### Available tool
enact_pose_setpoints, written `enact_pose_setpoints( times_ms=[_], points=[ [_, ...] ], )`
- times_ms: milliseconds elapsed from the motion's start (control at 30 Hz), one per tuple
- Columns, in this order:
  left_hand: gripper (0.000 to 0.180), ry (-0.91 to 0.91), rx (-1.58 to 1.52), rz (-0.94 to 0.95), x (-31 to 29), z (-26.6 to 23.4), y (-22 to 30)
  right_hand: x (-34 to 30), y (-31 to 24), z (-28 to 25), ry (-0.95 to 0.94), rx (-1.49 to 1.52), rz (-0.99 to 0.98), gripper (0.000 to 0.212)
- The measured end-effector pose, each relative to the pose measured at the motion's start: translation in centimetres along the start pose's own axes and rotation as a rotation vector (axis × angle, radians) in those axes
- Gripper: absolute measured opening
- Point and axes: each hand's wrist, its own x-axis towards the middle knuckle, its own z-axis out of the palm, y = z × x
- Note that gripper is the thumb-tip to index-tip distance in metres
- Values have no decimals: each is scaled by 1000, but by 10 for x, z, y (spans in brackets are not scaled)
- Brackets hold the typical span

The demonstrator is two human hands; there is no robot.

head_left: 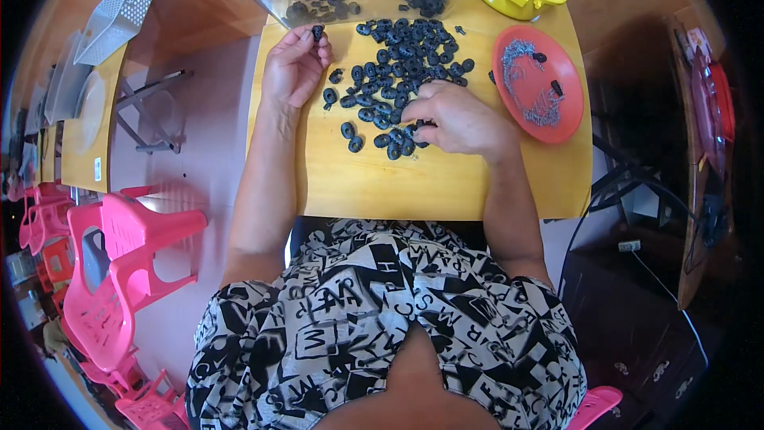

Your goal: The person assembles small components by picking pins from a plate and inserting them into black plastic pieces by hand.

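Between the fingertips of my left hand (298,64) is a small black plastic part (317,33), held up near the clear bin. My right hand (458,118) reaches down into the near right side of a spread of small black oval parts (382,99). Its thumb and fingers are curled over some of these pieces; what lies between the fingertips is partly hidden. To the right of that hand sits a red-orange plate (521,115) with small silver screws (543,115) and a couple of black pieces on it.
A clear plastic bin (350,0) of black parts stands at the far edge of the yellow table (382,191). Beside it is a yellow basket (509,1) full of black pieces. Pink chairs (127,271) and a side table (91,135) with a white perforated basket (119,16) are at left.
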Motion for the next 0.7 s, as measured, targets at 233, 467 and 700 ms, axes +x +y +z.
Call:
enact_pose_setpoints(
  times_ms=[233,467,700],
  points=[
    [13,-23,18,19,-1,2,-2,-6,29,-12,508,-72,177,17],
    [12,-15,23,19,-5,0,-1,-3,30,-9,397,27,158,10],
    [12,7,27,14,-7,4,-2,-3,27,-5,388,36,211,12]
  ],
)
